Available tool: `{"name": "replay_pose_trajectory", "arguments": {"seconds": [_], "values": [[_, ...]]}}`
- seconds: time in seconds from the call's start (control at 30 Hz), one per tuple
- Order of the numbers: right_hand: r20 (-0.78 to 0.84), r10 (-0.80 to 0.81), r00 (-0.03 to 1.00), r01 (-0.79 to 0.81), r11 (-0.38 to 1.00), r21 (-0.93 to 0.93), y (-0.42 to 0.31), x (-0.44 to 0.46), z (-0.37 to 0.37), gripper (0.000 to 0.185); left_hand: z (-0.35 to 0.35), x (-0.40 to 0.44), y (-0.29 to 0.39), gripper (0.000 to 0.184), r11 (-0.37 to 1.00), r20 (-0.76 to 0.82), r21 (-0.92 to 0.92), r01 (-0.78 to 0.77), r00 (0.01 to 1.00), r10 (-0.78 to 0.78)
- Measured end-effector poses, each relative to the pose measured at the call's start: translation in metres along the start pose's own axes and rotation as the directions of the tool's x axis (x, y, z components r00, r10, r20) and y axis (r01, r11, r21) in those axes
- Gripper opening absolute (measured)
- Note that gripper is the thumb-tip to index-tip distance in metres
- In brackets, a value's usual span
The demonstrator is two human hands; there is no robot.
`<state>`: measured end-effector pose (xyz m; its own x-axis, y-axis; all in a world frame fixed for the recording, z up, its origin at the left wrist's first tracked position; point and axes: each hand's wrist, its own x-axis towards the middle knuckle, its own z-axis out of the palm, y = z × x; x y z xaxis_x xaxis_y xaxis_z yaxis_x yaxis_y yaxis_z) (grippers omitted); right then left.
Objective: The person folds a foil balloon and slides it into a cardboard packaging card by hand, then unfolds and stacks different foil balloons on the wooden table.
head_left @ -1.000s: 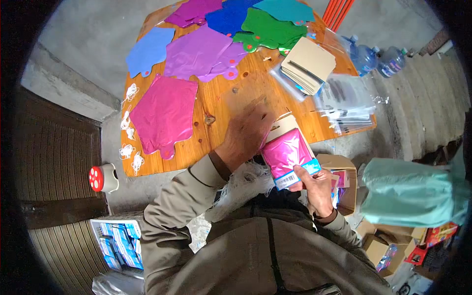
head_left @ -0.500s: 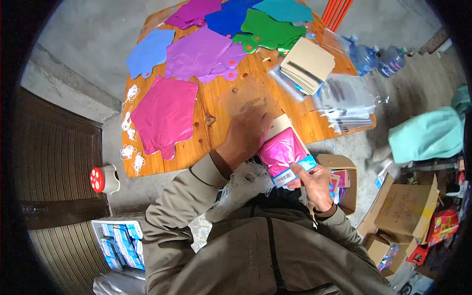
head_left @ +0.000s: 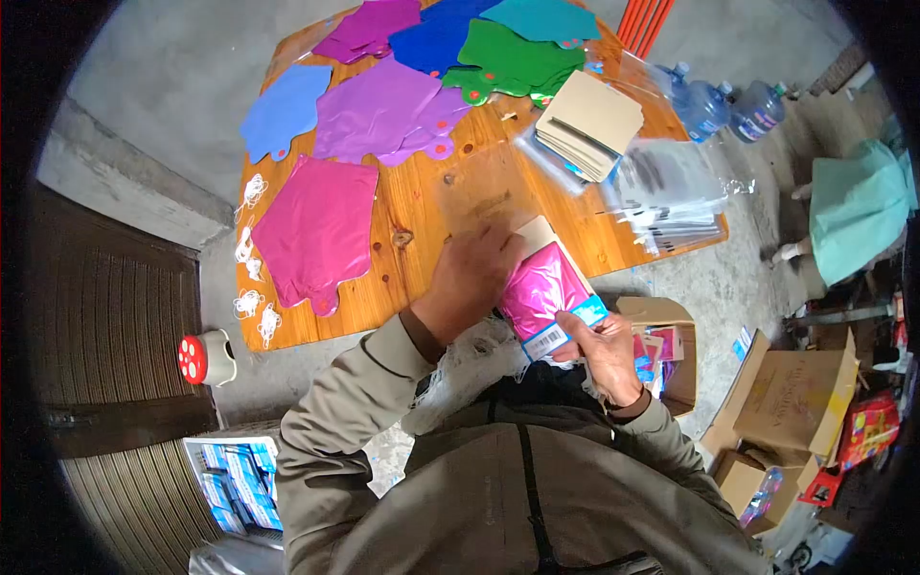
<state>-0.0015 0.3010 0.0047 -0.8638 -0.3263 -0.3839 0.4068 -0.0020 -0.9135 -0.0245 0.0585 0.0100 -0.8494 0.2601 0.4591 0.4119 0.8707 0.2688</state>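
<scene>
A flat packet [head_left: 541,292] with folded shiny pink foil, a tan card behind it and a blue-and-white barcode label tilts at the table's near edge. My right hand [head_left: 609,356] pinches its label end, thumb on top. My left hand [head_left: 470,278] is closed at the packet's upper left edge, fingers curled and partly hidden. Beyond it, a clear plastic film [head_left: 479,196] lies on the wooden table [head_left: 407,259]. To the left is a flat magenta foil balloon [head_left: 316,225]. White fluffy strands [head_left: 455,383] hang below my hands.
Purple foil balloons [head_left: 379,110], green ones [head_left: 513,57], a stack of tan cards [head_left: 586,125] and clear bags [head_left: 666,192] lie on the table. An open carton [head_left: 661,311] holds packets at right. A red-topped stool [head_left: 206,357] stands left. A person in a pale green garment [head_left: 858,211] is at far right.
The view has shifted slightly. The packet and both hands stay nearly the same, with my right hand still on the label end. The person at right appears in a changed position, legs now showing.
</scene>
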Motion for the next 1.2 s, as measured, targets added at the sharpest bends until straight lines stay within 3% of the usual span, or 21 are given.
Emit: {"name": "replay_pose_trajectory", "arguments": {"seconds": [0.23, 0.73, 0.93, 1.13, 1.2], "values": [[-0.025, 0.003, 1.0, -0.003, 1.0, 0.012, 0.001, 0.004, 0.009, 0.02, -0.006, -0.01, 0.004, 0.013, 0.997, -0.059, -0.026, 0.072, 0.995, -0.074], [-0.062, 0.012, 0.998, -0.004, 0.994, 0.114, 0.009, 0.006, 0.028, 0.018, -0.012, -0.016, 0.013, 0.012, 0.989, 0.039, 0.12, 0.091, 0.995, -0.096], [-0.052, 0.01, 0.999, -0.004, 0.992, 0.122, 0.009, 0.006, 0.025, 0.018, -0.022, -0.02, 0.021, 0.018, 0.971, 0.001, 0.142, 0.191, 0.981, -0.193], [-0.055, 0.042, 0.998, -0.036, 0.993, 0.115, 0.011, 0.005, 0.029, 0.02, -0.022, -0.013, 0.023, 0.019, 0.934, 0.123, 0.243, 0.262, 0.947, -0.298], [-0.044, 0.041, 0.998, -0.035, 0.991, 0.13, 0.012, 0.005, 0.03, 0.02, -0.017, -0.005, 0.017, 0.015, 0.952, 0.053, 0.219, 0.215, 0.971, -0.232]]}}
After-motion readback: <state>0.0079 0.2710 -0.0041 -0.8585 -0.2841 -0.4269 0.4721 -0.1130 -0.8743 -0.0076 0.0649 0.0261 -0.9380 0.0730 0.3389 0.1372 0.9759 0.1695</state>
